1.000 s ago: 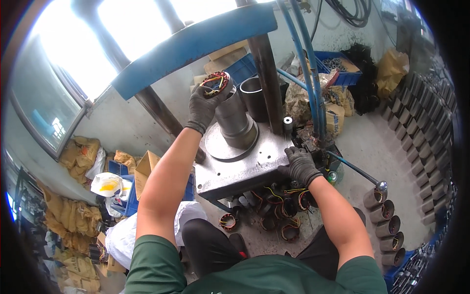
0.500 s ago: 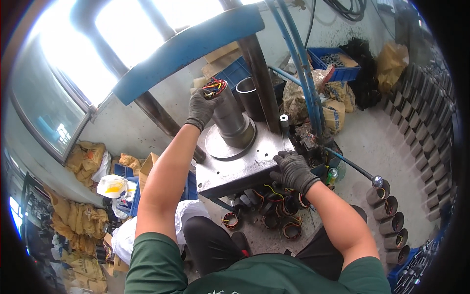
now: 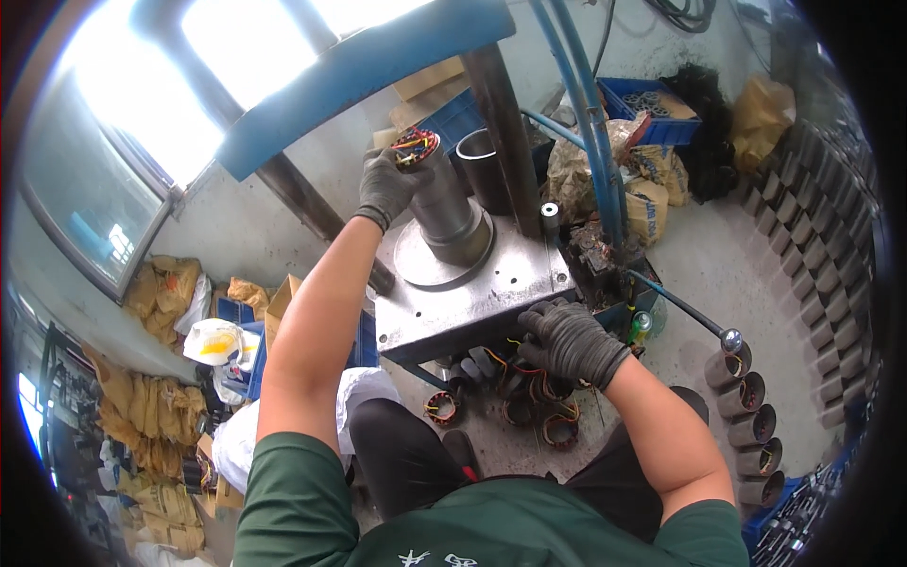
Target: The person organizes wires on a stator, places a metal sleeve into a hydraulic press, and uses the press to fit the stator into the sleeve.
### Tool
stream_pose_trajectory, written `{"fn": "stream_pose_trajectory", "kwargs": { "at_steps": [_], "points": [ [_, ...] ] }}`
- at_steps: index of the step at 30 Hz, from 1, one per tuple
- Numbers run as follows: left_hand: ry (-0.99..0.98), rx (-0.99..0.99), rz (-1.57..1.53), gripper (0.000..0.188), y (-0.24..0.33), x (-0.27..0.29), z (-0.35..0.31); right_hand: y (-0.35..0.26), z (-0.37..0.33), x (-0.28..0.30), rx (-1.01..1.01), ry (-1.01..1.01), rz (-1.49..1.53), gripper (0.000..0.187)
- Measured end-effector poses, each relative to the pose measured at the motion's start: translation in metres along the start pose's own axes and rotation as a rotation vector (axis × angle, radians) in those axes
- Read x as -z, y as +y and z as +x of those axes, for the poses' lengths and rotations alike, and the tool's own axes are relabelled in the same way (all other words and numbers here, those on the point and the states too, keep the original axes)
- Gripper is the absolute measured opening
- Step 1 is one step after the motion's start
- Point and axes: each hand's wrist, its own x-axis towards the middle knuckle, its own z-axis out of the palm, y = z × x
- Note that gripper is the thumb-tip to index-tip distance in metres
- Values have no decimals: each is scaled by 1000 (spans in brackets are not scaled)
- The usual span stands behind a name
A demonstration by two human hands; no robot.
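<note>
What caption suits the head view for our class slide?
Gloved left hand at a wire-wound ring atop a metal cylinder; gloved right hand near the metal table.

Person at work, arms bare below short green sleeves (image 3: 293, 487): L. arm (image 3: 310, 335) reaches well fwd., nearly straight, w/ grey-gloved L. hand (image 3: 385, 184) the higher of the two, its fingers (image 3: 378, 161) partly hidden. R. arm (image 3: 666, 420) bends at the elbow, angling inward; R. hand (image 3: 574, 340), also gloved, is lower, back up, fingers loosely bent.
</note>
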Motion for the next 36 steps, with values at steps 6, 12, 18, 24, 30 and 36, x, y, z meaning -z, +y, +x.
{"fn": "stream_pose_trajectory", "kwargs": {
  "at_steps": [6,12,18,24,30,36],
  "points": [
    [69,-129,-112,66,-33,2,9,-17,8,17,120,-103,77,48],
    [205,-81,-257,70,-53,47,-104,-24,4,6,141,-126,241,41],
    [120,301,-605,35,-72,100,-340,-35,-28,30,12,-89,317,41],
    [67,1115,-533,29,-117,78,-630,-32,-48,52,9,-136,272,45],
    [4,1618,-131,62,-197,25,-787,-19,-120,114,-80,178,1,39],
    [-267,1557,65,71,-252,33,-741,-20,-159,139,-73,784,-599,25]
  ]
}}
